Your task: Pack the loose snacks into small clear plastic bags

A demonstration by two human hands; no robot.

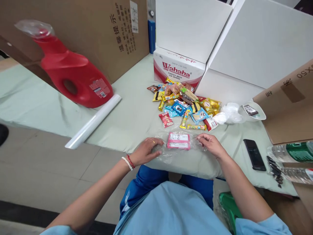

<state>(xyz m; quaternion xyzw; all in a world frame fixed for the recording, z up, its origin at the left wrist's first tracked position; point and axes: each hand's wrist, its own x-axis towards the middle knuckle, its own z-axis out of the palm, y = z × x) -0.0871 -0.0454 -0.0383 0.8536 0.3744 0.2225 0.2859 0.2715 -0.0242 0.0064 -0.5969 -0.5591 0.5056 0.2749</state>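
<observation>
Both hands rested on a clear plastic bag (pixel 171 156) at the table's near edge. The left hand (pixel 146 150) lay open and flat on it. The right hand (pixel 210 143) had its fingers bent at the bag's other end; I couldn't tell whether they pinched or only pressed. A pink packet (pixel 178 141) sat between the hands. Beyond it lay a heap of snacks (pixel 186 104), then a Wahaha box (pixel 178 67). A phone (pixel 254 154) lay to the right.

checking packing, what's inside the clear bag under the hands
A pink packet with white labels lies inside the clear bag, between left hand and right hand. Its underside is hidden.
</observation>
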